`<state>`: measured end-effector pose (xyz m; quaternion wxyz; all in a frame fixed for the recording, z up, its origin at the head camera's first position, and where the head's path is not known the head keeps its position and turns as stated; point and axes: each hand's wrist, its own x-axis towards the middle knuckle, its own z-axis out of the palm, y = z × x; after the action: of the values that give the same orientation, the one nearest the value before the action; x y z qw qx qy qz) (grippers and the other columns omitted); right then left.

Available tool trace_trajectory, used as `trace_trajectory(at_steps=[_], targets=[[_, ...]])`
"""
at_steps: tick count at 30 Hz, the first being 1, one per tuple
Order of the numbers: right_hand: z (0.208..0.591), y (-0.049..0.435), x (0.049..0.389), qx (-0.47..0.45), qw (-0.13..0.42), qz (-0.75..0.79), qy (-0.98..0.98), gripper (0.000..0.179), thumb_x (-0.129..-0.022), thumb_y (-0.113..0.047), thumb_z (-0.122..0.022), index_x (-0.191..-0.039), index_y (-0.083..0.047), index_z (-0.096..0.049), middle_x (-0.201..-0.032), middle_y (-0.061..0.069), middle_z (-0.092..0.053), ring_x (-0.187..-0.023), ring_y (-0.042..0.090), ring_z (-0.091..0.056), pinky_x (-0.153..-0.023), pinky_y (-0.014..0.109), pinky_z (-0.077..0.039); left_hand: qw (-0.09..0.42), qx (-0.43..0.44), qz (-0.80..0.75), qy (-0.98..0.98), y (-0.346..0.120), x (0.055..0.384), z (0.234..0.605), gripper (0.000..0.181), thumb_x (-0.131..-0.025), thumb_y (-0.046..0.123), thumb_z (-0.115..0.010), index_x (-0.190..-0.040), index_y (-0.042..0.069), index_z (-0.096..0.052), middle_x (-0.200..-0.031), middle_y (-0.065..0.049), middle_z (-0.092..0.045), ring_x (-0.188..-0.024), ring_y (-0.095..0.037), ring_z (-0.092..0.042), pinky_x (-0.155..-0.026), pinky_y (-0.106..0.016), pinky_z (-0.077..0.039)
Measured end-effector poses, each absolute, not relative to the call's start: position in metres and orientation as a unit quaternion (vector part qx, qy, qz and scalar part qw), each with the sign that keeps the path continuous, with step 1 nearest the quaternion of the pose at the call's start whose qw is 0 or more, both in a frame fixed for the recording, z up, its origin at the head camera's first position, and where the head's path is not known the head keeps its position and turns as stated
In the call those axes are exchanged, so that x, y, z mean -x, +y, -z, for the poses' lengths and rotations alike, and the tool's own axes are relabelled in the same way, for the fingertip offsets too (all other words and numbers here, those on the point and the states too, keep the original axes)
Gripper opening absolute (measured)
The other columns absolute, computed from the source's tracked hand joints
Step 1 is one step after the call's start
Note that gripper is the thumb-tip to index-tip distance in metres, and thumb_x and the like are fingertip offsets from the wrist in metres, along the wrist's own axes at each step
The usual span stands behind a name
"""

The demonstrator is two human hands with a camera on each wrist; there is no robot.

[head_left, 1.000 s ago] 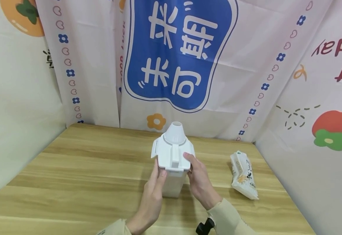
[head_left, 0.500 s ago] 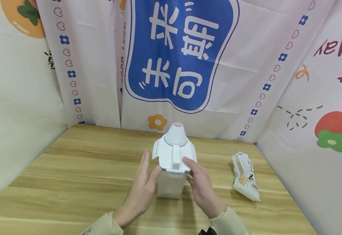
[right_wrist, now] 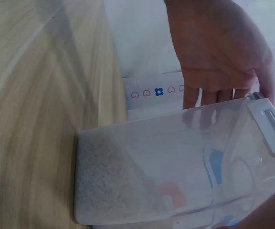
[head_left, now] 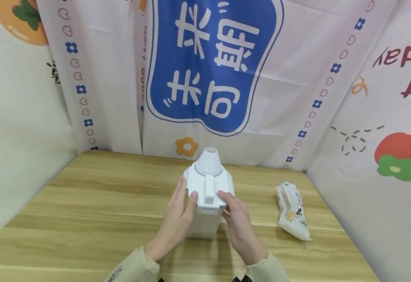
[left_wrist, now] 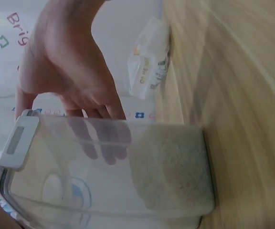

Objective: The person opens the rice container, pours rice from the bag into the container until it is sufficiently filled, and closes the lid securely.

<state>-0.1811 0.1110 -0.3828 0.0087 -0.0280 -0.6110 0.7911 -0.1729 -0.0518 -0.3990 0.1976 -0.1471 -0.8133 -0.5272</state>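
Note:
A clear rice storage container (head_left: 203, 225) stands upright on the table. White rice (left_wrist: 173, 171) fills its lower part. Its white lid (head_left: 223, 182) carries a cone-shaped cup (head_left: 209, 162) and a bar handle. My left hand (head_left: 173, 221) lies along the lid's left side, fingers straight, thumb at the lid's front left corner. On the opposite side, my right hand (head_left: 242, 227) holds the container, its thumb on top of the lid and its fingers down the wall. A white latch (left_wrist: 19, 143) shows on the front. My left fingers hide most of the left side latch.
A white printed rice bag (head_left: 293, 211) lies on the right part of the wooden table (head_left: 103, 211). Printed cloth walls (head_left: 290, 90) enclose the table at the back and both sides.
My left hand moved off the container to the left, then came back against the lid's left side. The left latch, sticking out before, is now mostly covered. My right hand stayed on the container.

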Motion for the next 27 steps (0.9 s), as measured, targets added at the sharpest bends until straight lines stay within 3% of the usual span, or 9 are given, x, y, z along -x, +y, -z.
trace_trajectory(at_steps=[7,14,27], targets=[[0.387,0.106,0.18,0.027,0.042,-0.786,-0.616,0.033,-0.091,-0.028,-0.068,-0.108,-0.001,-0.068,-0.102,0.004,-0.067,-0.1,0.017,-0.058,-0.093,0.036,-0.043,0.249,0.133,0.556,-0.782,-0.037,0.175,0.402,0.068,-0.104,0.027,-0.048,-0.152,-0.008,-0.016,-0.158,-0.023,-0.017,-0.144,-0.032,-0.018,-0.117,-0.047,-0.016],[0.389,0.101,0.179,0.024,0.06,-0.779,-0.624,0.034,-0.091,-0.028,-0.066,-0.106,0.002,-0.07,-0.113,0.005,-0.065,-0.112,0.019,-0.051,-0.098,0.038,-0.039,0.238,0.112,0.577,-0.773,-0.032,0.172,0.404,0.069,-0.104,0.027,-0.048,-0.155,-0.004,-0.012,-0.159,-0.02,-0.015,-0.145,-0.031,-0.017,-0.117,-0.047,-0.015],[0.391,0.102,0.181,0.024,0.066,-0.783,-0.618,0.033,-0.09,-0.029,-0.067,-0.101,0.002,-0.071,-0.116,0.007,-0.064,-0.115,0.022,-0.05,-0.1,0.04,-0.038,0.245,0.114,0.578,-0.77,-0.031,0.174,0.407,0.068,-0.105,0.031,-0.045,-0.155,-0.002,-0.013,-0.159,-0.018,-0.016,-0.145,-0.03,-0.018,-0.117,-0.048,-0.016]])
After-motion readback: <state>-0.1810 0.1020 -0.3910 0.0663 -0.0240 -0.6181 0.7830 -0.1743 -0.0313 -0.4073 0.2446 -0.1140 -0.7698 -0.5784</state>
